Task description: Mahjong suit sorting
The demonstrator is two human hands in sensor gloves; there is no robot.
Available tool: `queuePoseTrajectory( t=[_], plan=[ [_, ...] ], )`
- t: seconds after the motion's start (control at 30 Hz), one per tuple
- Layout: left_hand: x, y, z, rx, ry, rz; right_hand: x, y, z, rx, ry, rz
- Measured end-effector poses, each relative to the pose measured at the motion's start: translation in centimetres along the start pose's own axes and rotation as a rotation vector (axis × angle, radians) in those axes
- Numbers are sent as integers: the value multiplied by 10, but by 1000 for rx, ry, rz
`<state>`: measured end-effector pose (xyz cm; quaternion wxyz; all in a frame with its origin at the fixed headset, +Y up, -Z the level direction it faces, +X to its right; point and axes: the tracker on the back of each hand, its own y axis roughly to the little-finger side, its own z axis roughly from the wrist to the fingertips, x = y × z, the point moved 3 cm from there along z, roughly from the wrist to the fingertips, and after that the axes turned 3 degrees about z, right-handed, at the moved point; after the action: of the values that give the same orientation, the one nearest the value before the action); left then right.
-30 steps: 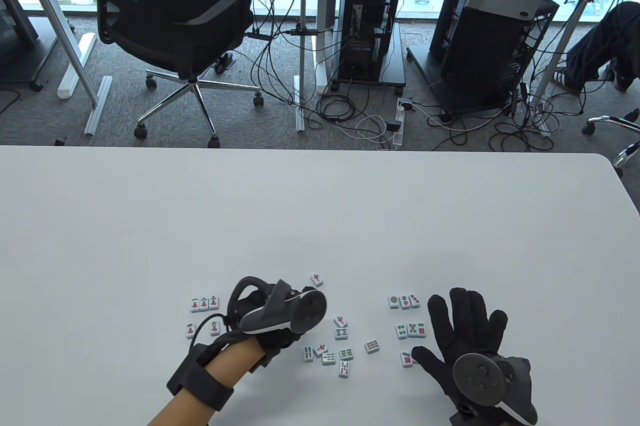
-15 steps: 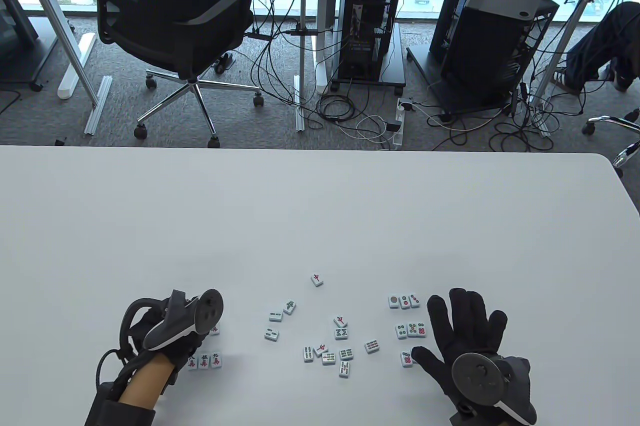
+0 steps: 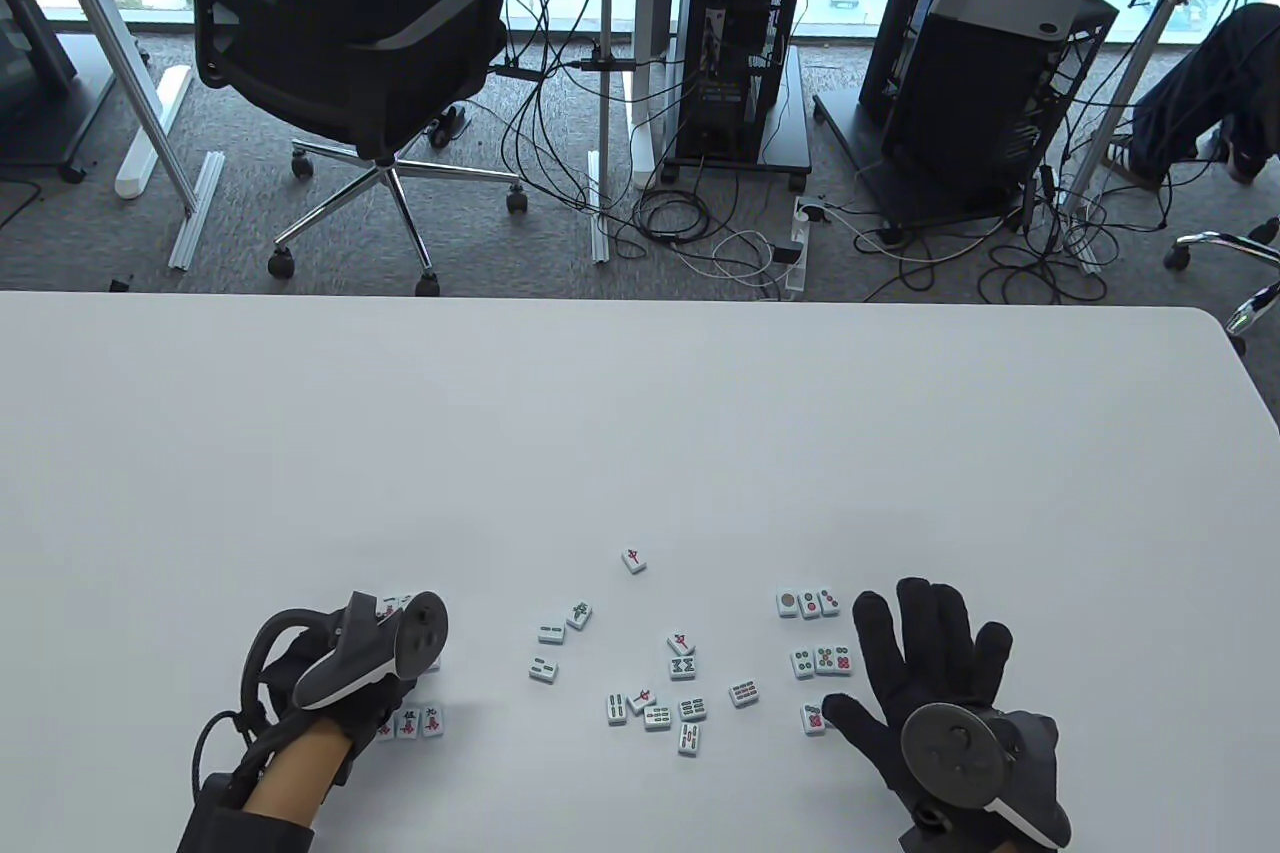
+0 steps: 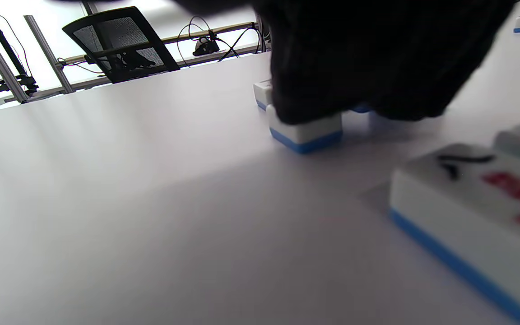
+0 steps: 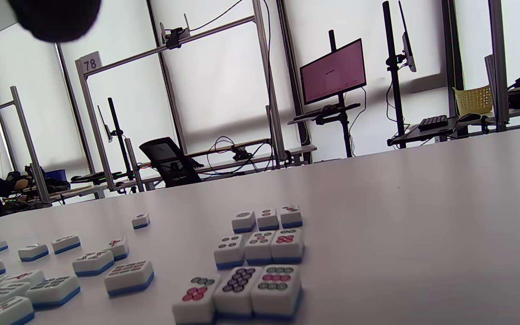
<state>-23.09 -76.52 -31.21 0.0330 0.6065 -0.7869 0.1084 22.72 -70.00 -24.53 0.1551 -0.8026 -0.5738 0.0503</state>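
Observation:
My left hand [image 3: 385, 668] is over the character tiles [image 3: 420, 721] at the table's left front. In the left wrist view its fingers [image 4: 355, 67] press on top of one white, blue-backed tile [image 4: 307, 133]; that tile's face is hidden. My right hand [image 3: 915, 668] lies flat with fingers spread, holding nothing, just right of the dot tiles [image 3: 822, 661]. Its thumb is beside the front dot tile [image 3: 812, 718]. The dot tiles also show in three rows in the right wrist view [image 5: 260, 253]. Several loose bamboo and red-marked tiles [image 3: 657, 716] lie in the middle.
A lone red-marked tile [image 3: 633, 560] lies farthest back. Three loose tiles [image 3: 550, 634] lie left of the middle cluster. The white table [image 3: 640, 413] stretches far back. An office chair [image 3: 340, 43] and computer racks stand beyond its far edge.
My left hand has moved from the middle tiles leftward to the character group, uncovering three loose tiles. In the last half second it shifted only slightly. My right hand has stayed still.

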Motion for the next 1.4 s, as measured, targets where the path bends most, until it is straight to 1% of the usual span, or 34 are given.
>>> queuePoseTrajectory(
  t=[0.13,0.27,0.33,0.4,0.5,0.6,0.7,0.8,0.83,0.9,1.0,1.03,1.1,1.2,1.27,1.4],
  plan=[
    [5,-2,1,2,4,26,-1,-3,0,14,-4,1],
    [5,-2,-4,5,-25,40,-3,-3,1,10,-16,-6],
    [2,1,-9,-1,-38,34,-4,-2,1,3,-20,-6],
    [-6,6,-17,-11,-77,28,-4,-2,1,-2,-22,-10],
    [-30,20,-37,-46,-161,-1,-3,-1,1,-11,-22,-13],
    [-60,41,-63,-98,-304,-82,-3,0,1,-20,-21,-19],
    [-84,65,-87,-142,-424,-169,-3,1,1,-25,-21,-20],
    [-101,85,-107,-160,-534,-260,-3,1,1,-29,-23,-27],
    [-103,89,-111,-152,-555,-293,-3,1,1,-29,-24,-28],
    [-103,93,-118,-119,-577,-362,-4,1,1,-32,-29,-32],
    [-91,90,-119,-54,-572,-418,-4,1,2,-30,-33,-38],
    [-86,89,-117,-44,-559,-423,-5,0,2,-29,-34,-40],
    [-70,86,-108,-38,-495,-418,-5,0,2,-30,-38,-48],
    [-57,84,-98,-19,-466,-410,-6,-1,2,-21,-47,-48],
    [-52,83,-95,-26,-450,-399,-7,-2,2,-22,-50,-61],
    [-46,83,-93,-40,-463,-380,-11,-2,3,-19,-72,-70]
  ],
)
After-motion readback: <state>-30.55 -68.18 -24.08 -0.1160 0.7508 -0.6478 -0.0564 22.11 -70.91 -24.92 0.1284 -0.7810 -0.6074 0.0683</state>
